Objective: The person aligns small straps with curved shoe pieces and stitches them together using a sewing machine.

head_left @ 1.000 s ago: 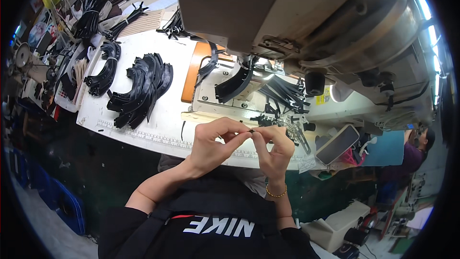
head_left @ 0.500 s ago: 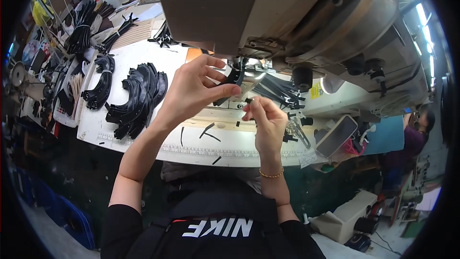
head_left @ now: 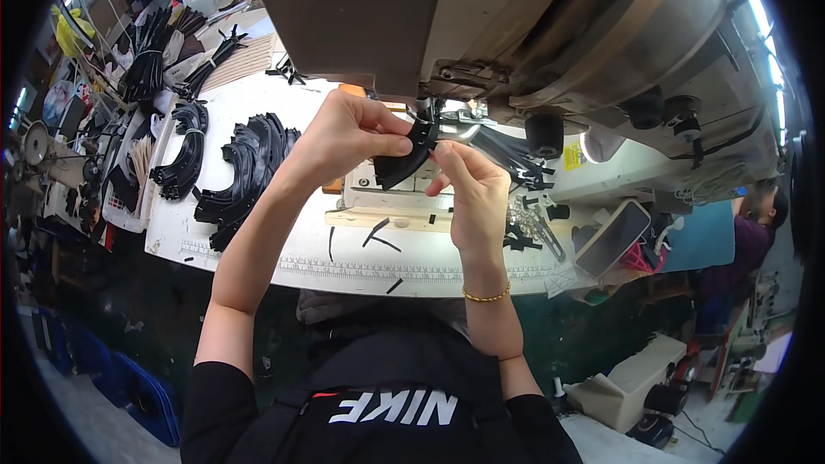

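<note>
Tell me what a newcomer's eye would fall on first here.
First, the bulky metal sewing machine filling the top of the picture. Just below it, the person's left grip touches a black curved strip, with the right grip at the strip's right edge. Next, the heap of black curved pieces on the white table, left of the hands.

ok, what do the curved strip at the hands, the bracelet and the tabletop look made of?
Curved strip: maybe leather or coated fabric; smooth, dull black face. Bracelet: probably metal; gold-coloured with glints. Tabletop: possibly laminate; white, smooth, faintly glossy.
</note>
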Demonstrator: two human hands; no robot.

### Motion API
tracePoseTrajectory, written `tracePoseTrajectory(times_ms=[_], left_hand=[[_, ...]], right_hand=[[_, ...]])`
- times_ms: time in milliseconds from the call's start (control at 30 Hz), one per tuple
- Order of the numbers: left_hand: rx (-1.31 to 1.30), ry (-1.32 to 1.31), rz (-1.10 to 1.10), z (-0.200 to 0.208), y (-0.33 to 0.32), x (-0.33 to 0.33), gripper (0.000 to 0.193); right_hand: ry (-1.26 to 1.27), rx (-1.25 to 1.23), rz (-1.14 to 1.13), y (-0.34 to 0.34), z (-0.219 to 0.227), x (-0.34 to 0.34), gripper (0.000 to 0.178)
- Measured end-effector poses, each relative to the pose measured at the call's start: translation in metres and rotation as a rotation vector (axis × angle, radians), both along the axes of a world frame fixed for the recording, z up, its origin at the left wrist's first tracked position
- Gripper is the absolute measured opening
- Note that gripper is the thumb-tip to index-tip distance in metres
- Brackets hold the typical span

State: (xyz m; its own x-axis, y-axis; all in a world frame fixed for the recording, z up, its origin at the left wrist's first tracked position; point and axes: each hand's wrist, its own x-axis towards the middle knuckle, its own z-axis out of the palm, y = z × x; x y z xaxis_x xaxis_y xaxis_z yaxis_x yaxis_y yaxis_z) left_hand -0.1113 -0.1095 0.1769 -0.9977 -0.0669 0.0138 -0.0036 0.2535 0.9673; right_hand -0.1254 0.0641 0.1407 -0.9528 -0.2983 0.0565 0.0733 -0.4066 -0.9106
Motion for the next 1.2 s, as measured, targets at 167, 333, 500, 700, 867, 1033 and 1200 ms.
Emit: tracePoseTrajectory(times_ms=[167,333,500,700,867,1033,1200], left_hand=[[0.024,0.01,-0.03,-0.001,-0.001,-0.001,0.021],[0.082,-0.041,-0.055,0.001,-0.006,-0.004,0.022],[0.228,-0.121,-0.114,-0.009,-0.011,-0.009,0.02],[0.307,-0.144,-0.165,-0.006,-0.008,-0.013,0.018],[0.407,-0.195,-0.151,0.001,-0.012,-0.012,0.018],[0.086,-0.156,0.09,0.005,-0.042,-0.016,0.027],[0.181,0.18,0.028,-0.011,-0.072,-0.035,0.033]], right_hand=[[-0.021,-0.01,-0.025,-0.001,-0.003,0.001,0.019],[-0.071,-0.044,-0.044,-0.002,-0.003,0.002,0.019],[-0.119,-0.083,-0.102,-0.007,-0.008,0.003,0.018],[-0.099,-0.081,-0.215,-0.015,-0.007,0.007,0.012],[-0.099,-0.065,-0.235,-0.015,-0.006,0.005,0.011],[-0.086,-0.062,-0.209,-0.013,-0.005,0.004,0.012],[-0.088,-0.02,-0.197,-0.013,-0.004,0.004,0.013]])
